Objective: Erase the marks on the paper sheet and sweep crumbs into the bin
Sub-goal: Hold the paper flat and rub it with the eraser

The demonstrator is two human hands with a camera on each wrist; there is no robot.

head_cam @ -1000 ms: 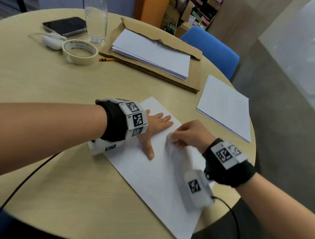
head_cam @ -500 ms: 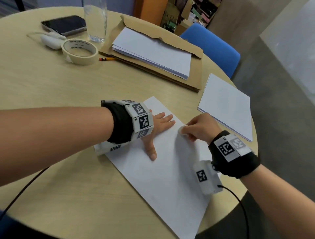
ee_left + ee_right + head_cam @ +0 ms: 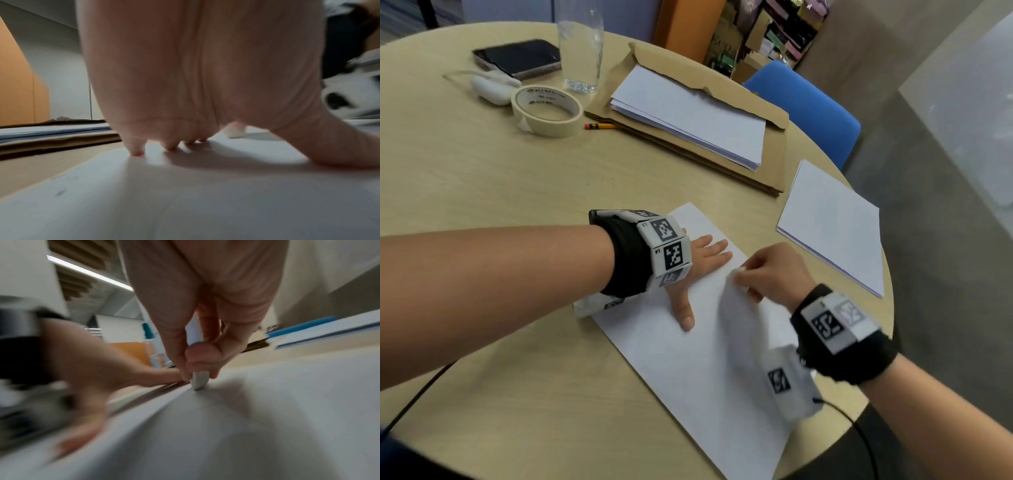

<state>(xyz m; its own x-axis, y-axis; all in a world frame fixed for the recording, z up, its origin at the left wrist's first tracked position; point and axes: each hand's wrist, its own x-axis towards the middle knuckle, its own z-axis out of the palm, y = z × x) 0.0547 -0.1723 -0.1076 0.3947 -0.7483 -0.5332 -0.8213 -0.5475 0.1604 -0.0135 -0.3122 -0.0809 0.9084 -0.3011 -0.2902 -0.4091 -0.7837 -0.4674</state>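
A white paper sheet (image 3: 688, 370) lies slanted on the round wooden table (image 3: 482, 178) near its front edge. My left hand (image 3: 702, 270) lies flat on the sheet's upper part, fingers (image 3: 135, 151) spread and pressing it down. My right hand (image 3: 767, 274) pinches a small white eraser (image 3: 199, 381) between thumb and fingers, its tip touching the paper just right of the left hand. The eraser (image 3: 234, 129) shows behind the left palm. Faint grey marks (image 3: 61, 191) remain near the sheet's left edge. No bin is in view.
At the back stand a paper stack on a brown envelope (image 3: 688, 113), a tape roll (image 3: 548, 109), a pencil (image 3: 601, 126), a glass (image 3: 580, 44), a phone (image 3: 517, 58) and a white case (image 3: 491, 87). Another paper stack (image 3: 832, 226) lies right, a blue chair (image 3: 804, 102) beyond.
My right hand with the eraser slid away to the upper right, then back down-left toward the left hand, rubbing the sheet. The left hand stays pressed flat.
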